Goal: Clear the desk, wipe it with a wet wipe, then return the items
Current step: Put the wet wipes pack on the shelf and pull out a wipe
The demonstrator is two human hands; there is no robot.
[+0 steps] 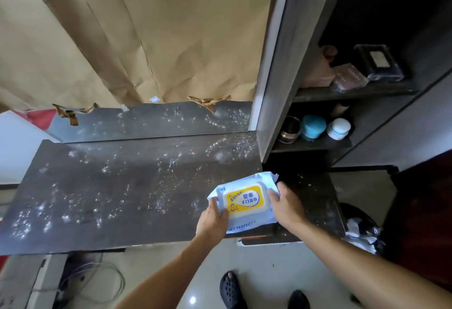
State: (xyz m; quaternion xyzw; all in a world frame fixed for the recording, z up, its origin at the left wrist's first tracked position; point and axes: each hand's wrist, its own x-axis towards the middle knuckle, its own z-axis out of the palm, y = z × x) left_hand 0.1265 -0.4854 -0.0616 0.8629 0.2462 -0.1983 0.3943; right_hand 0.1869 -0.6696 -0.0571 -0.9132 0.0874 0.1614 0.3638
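Dark grey desk top [110,186] speckled all over with white dusty marks, crinkled brown paper [146,39] hanging behind it, and a dark shelf unit [318,144] on the right with a few small jars. Looks like the get-a-wipe-out step to me. The pale blue wet wipe pack with the yellow lid [247,201] is over the near right part of the desk, sandwiched between both hands. The left hand [212,220] grips its near-left end and the right hand [286,206] grips its far-right end, fingers curled over the edges. Can't tell if it's resting on the desk. The long axis runs hand to hand, lid up, so either hand could pop it. The dusty stretch lies off to the left.
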